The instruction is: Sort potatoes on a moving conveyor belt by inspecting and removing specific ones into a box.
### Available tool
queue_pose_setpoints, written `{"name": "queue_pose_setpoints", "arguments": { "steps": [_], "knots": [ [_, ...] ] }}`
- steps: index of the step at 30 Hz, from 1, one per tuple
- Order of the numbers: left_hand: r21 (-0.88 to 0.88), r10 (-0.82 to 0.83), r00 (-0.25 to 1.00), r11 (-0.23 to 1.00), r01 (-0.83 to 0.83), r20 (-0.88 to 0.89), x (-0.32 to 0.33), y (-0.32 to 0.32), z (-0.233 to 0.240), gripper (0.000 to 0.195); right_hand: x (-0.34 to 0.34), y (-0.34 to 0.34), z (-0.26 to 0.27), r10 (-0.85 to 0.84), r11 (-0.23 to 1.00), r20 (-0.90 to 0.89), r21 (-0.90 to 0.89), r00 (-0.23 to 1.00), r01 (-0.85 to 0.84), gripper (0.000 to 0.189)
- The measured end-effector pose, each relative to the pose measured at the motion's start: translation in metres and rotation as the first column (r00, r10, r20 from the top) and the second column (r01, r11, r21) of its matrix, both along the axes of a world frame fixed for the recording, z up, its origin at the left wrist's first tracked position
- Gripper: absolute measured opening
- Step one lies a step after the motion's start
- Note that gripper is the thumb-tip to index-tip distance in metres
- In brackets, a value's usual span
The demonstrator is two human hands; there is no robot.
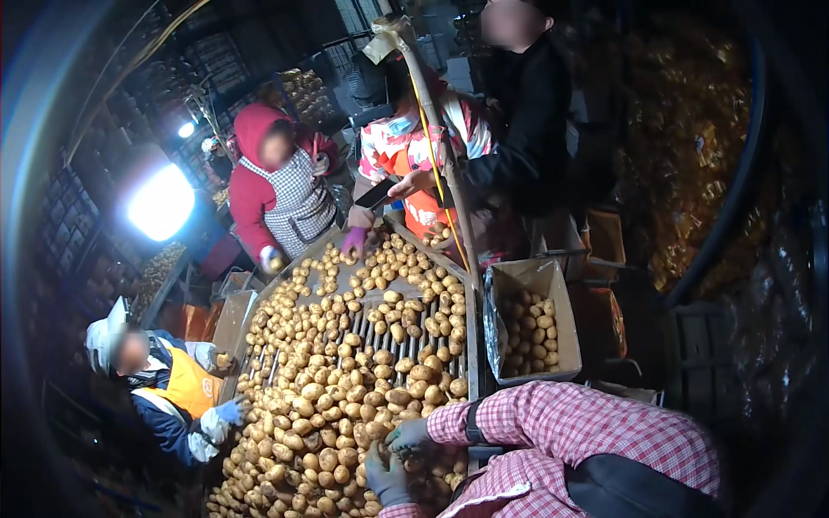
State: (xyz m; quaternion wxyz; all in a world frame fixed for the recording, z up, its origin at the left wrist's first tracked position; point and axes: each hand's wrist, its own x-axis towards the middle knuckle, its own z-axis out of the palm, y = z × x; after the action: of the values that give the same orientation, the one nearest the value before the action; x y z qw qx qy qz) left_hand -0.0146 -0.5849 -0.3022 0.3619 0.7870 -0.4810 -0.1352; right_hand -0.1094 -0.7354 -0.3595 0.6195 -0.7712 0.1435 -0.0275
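Note:
Potatoes (327, 460) lie heaped on a sorting table with metal bars (407, 349), thickest on the near side. My hands wear grey-green gloves and reach in from the lower right in red checked sleeves. My right hand (409, 435) touches the pile with its fingers bent down among the potatoes. Just below it, my left hand (387, 478) rests against the potatoes, thumb and fingers partly spread. Whether either hand grips a potato is hidden. Further up, the potatoes lie thinner, with bars and bare metal plate (382, 294) showing between them.
A plastic-lined cardboard box (563, 324) of potatoes stands against the table's right edge. A wooden pole (440, 142) with a yellow cord rises there. Co-workers' gloved hands (230, 411) (354, 241) are at the table's left and far sides. Someone holds a phone (375, 194) above the far end.

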Motion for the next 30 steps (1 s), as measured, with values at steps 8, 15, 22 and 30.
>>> {"name": "queue_pose_setpoints", "arguments": {
  "steps": [8,15,22,30],
  "knots": [
    [0.111,0.345,0.858,0.904,-0.413,0.381,0.103,0.001,0.060,0.061,0.005,-0.010,0.026,-0.181,0.851,-0.097,0.483,0.979,0.205,0.039],
    [0.115,0.384,0.772,0.857,-0.503,0.507,0.187,-0.002,0.038,0.062,-0.014,-0.047,0.031,-0.149,0.515,-0.217,0.816,0.965,0.263,0.038],
    [0.212,0.435,0.797,0.806,-0.552,0.419,0.195,-0.065,0.031,0.060,-0.029,-0.079,0.057,-0.016,0.554,-0.256,0.803,0.966,0.222,0.045],
    [0.125,0.377,0.923,0.915,-0.384,0.080,0.191,-0.160,0.013,0.075,-0.039,-0.101,0.062,0.059,0.517,-0.198,0.845,0.978,0.140,0.048]
  ]
}}
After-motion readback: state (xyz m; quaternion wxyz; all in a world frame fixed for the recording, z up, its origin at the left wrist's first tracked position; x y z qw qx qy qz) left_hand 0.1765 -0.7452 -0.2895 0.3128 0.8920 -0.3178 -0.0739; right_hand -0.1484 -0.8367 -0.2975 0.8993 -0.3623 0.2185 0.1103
